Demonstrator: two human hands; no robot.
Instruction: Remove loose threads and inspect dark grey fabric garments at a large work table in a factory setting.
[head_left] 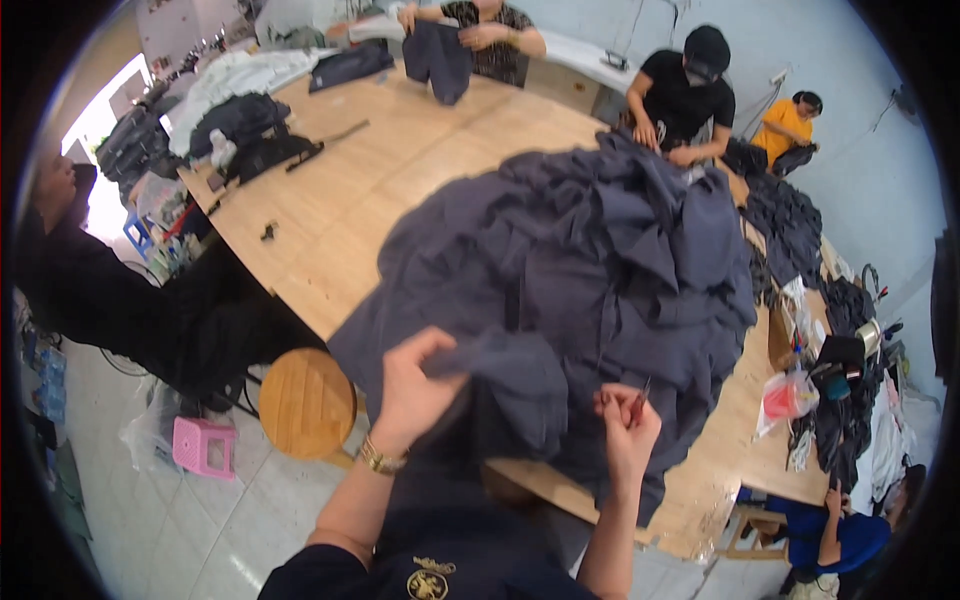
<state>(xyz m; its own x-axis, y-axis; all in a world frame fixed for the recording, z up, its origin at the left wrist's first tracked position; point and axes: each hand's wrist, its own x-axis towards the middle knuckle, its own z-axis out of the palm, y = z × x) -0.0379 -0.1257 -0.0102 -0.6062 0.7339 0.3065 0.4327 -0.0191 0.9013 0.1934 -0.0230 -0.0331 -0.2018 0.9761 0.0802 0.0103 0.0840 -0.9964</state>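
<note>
Both forearms rise from below, left hand (412,385) in a closed grip, right hand (628,425) pinching.

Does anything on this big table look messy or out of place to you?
Nothing looks damaged or spilled. The large heap of dark grey garments is loosely piled on the wooden table and hangs over its near edge. The left hand grips a fold of it; the right hand pinches a small thin tool.
</note>
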